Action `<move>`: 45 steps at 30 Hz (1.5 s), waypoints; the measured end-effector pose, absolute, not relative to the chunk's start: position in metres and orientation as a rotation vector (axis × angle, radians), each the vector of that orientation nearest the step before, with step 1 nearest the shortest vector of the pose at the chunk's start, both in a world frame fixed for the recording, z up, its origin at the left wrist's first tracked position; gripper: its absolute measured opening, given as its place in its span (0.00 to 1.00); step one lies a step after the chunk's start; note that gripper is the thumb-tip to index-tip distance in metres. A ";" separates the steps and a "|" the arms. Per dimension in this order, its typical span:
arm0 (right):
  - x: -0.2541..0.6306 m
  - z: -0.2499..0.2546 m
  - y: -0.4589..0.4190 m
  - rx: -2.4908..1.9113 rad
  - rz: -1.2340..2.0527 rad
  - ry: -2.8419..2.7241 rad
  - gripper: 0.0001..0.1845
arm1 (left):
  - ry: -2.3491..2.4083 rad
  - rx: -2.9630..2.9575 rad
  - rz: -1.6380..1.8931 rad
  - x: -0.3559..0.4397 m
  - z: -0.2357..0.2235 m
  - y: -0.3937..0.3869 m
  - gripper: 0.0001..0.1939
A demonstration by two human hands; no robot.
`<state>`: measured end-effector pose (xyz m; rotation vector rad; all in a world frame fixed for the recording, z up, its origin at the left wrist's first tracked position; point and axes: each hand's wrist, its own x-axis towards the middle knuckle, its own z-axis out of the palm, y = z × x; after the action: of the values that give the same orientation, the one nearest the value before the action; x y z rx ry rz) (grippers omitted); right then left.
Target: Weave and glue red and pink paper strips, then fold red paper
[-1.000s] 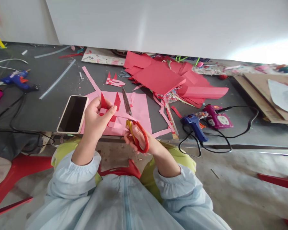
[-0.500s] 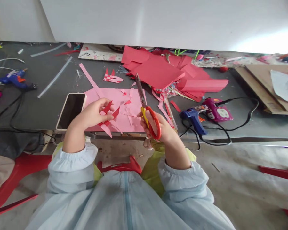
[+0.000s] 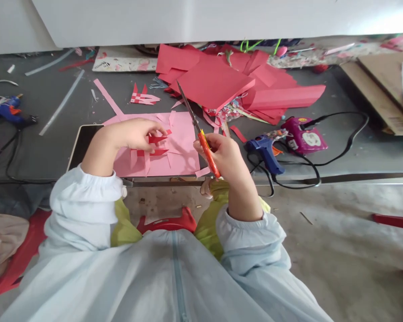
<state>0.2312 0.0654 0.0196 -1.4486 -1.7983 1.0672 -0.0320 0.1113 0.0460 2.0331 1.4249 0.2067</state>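
Note:
My left hand point(image 3: 139, 134) is curled over a piece of red and pink paper strips point(image 3: 157, 152), gripping it just above a pink paper sheet point(image 3: 188, 158); part of the piece is hidden behind the fingers. In my right hand point(image 3: 225, 154) is a pair of scissors point(image 3: 206, 150) with red and yellow handles, seen nearly edge-on. Their blades are together and point up and away to the left. Small pink offcuts point(image 3: 172, 117) lie on the sheet between my hands. A finished-looking woven paper fish point(image 3: 144, 95) rests on the table beyond the sheet.
Red paper sheets point(image 3: 215, 80) are heaped at the back. To the right are a blue glue gun point(image 3: 265, 150) with a looping black cord, a magenta box point(image 3: 305, 136) and cardboard point(image 3: 383, 98). A phone point(image 3: 82, 143) lies partly under my left forearm; another glue gun point(image 3: 8, 109) is far left.
My left hand has turned over the strip piece, which now lies lower and flatter. The scissors have turned from showing their handle loops to edge-on. The view has shifted slightly.

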 end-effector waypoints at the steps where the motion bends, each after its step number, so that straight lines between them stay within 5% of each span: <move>1: 0.232 0.020 0.066 -1.463 1.054 -1.798 0.26 | 1.491 2.090 0.173 -0.030 0.048 0.112 0.29; 9: 0.239 0.026 0.062 -1.647 0.803 -1.847 0.24 | 2.079 2.161 0.135 -0.045 0.079 0.069 0.20; 15: 0.243 0.023 0.060 -1.784 0.561 -1.865 0.20 | 1.779 2.270 0.255 -0.052 0.046 0.032 0.11; 26: 0.231 0.018 0.068 -1.973 0.240 -1.916 0.15 | 1.521 2.535 0.413 -0.050 0.016 0.007 0.18; 45: 0.224 0.014 0.072 -2.106 0.233 -1.965 0.22 | 1.499 2.525 0.441 -0.047 0.004 0.024 0.18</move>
<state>0.2236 0.0720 0.0137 -2.1064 -1.9655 0.2329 -0.0473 0.0236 0.0037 2.5254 1.4993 0.4415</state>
